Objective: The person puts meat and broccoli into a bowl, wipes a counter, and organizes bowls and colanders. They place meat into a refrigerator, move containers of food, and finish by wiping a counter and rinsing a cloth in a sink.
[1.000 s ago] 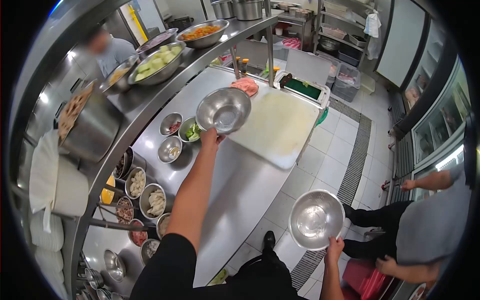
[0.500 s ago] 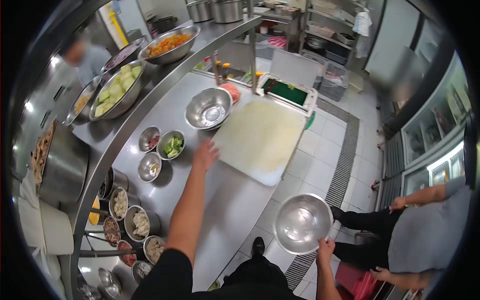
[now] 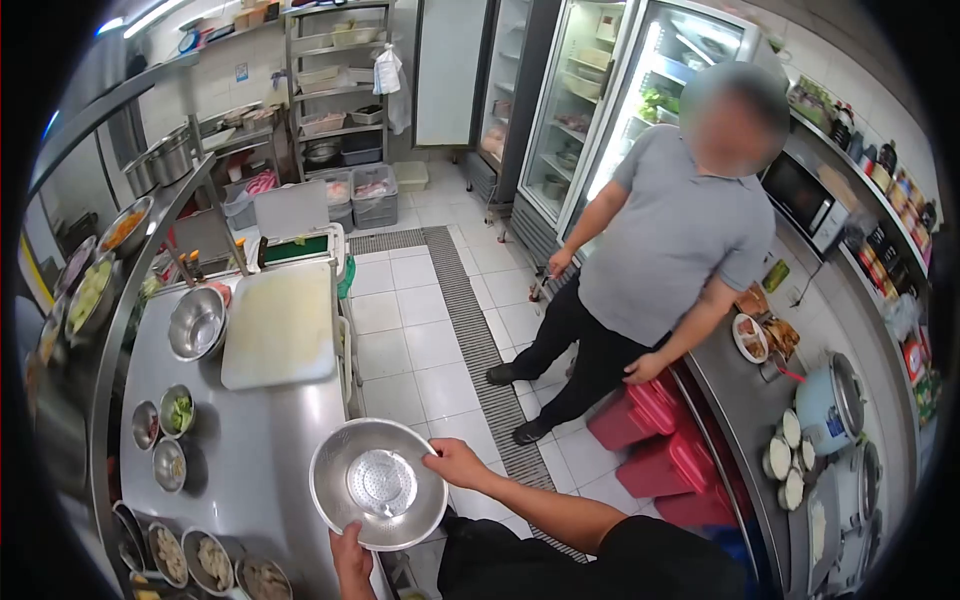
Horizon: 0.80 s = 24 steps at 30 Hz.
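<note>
A perforated steel colander is held between my two hands, beside the table's front edge, and looks empty. My right hand pinches its right rim. On its lower left rim, my left hand grips with the thumb at the edge. To the left on the steel table are a white cutting board, a larger steel bowl, and small bowls, one with green vegetables.
A person in a grey shirt stands to the right, near red bins and a steel counter. Lit refrigerators stand behind. A floor drain grate runs between. Food containers line the lower left.
The view has turned right. My left hand has come from over the table onto the colander's rim. The other person now shows upright, further into view.
</note>
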{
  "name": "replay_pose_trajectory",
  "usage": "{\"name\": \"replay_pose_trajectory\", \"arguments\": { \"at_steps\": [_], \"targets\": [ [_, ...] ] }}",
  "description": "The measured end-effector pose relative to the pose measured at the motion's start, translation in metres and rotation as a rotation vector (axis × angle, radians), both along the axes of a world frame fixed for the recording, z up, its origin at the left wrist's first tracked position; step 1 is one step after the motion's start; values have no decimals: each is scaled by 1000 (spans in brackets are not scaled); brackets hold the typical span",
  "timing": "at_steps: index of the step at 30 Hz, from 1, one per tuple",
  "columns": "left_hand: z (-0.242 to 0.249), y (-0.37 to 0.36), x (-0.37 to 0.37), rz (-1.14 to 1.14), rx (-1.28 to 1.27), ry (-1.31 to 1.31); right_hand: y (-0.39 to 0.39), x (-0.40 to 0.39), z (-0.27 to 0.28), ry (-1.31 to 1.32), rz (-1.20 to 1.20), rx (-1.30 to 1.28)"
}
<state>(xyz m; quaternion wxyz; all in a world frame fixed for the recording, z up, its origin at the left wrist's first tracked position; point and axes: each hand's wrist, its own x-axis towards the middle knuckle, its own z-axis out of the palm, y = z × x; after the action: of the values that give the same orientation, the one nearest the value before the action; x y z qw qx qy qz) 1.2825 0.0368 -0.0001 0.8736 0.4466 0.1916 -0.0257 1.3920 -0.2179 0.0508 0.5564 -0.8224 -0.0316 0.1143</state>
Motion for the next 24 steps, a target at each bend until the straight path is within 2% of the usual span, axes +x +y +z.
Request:
{"name": "replay_pose_trajectory", "arguments": {
  "at_steps": [3,5,8,9,10,12,13,15,16,17,19,20,22,23,24],
  "targets": [
    [22,2,-72,70,24,27,-4,-57,-5,133,121,63],
    [19,4,-120,70,11,-4,-4,-97,-13,327,27,469],
    [19,8,-185,120,23,47,-4,-137,-15,387,74,447],
    [41,-4,-201,203,50,5,-2,-144,-26,327,85,356],
    [39,-3,-215,226,54,-4,-2,-147,-45,322,109,357],
    [28,1,-248,309,75,136,-4,-151,-83,326,148,178],
    [30,3,-260,289,85,142,-5,-157,-95,316,126,201],
    [40,-3,-281,351,16,117,-12,-157,-128,398,212,63],
    [24,0,-292,392,-41,81,-22,-153,-156,368,348,-88],
    [37,-4,-298,418,-72,111,-30,-152,-183,464,393,-105],
    [30,0,-316,507,21,172,-49,-157,-201,654,459,-119],
    [33,2,-327,561,16,138,-53,-168,-193,709,425,-176],
    [53,10,-339,629,74,203,-79,-174,-203,726,457,-224],
    [38,22,-356,716,114,231,-89,-177,-214,776,471,-248],
    [76,29,-367,849,146,322,-105,-178,-225,818,454,-269]
  ]
}}
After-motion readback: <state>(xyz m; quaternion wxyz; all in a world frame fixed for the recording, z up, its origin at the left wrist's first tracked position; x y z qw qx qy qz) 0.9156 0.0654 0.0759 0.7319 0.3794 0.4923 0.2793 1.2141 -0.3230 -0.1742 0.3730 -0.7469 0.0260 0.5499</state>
